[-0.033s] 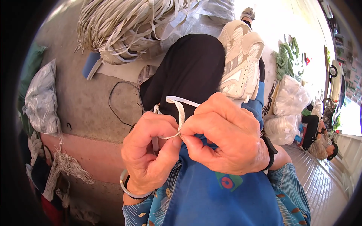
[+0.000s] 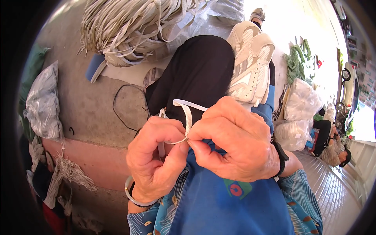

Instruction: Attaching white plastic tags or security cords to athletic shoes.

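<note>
A flat white shoelace [image 2: 187,117] makes a loop above my lap. My left hand [image 2: 154,162] pinches it between thumb and curled fingers, and part of the lace runs down behind those fingers. Fingertips touching the left ones, my right hand [image 2: 237,143] grips the same lace close by; its tip end is hidden in the fingers. Just beyond my right hand, a pair of beige and white sneakers [image 2: 250,84] rests on my leg. Beneath both hands spreads a blue apron [image 2: 231,207].
A thick bundle of cream laces [image 2: 133,23] lies over more shoes at the upper left. Clear plastic bags [image 2: 45,102] stand at far left, others [image 2: 301,100] at right. A thin black cord [image 2: 114,103] curls on the concrete. Another person [image 2: 333,145] sits at far right.
</note>
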A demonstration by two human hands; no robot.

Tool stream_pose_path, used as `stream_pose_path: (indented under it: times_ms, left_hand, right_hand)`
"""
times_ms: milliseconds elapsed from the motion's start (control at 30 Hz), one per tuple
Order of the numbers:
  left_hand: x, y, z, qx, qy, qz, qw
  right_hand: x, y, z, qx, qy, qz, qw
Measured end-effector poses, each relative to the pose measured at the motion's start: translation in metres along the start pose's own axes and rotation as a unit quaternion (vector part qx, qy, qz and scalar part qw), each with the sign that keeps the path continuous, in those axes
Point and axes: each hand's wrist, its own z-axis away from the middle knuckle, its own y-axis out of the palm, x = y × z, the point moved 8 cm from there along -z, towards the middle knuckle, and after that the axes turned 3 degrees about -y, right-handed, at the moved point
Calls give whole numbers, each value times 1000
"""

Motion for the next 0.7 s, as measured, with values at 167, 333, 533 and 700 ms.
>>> stream_pose_path:
  times_ms: [167, 333, 533, 700]
  left_hand:
    - [-21, 3, 1, -9, 134, -129, 983]
    - [-24, 3, 2, -16, 143, -162, 976]
    - [-31, 12, 6, -38, 199, -235, 951]
    - [-28, 11, 6, -42, 180, -206, 961]
  right_hand:
    - [2, 3, -2, 29, -5, 1, 1000]
    - [4, 3, -1, 32, -9, 5, 999]
    - [6, 3, 7, 23, -47, 39, 998]
    - [9, 4, 7, -10, -71, 64, 995]
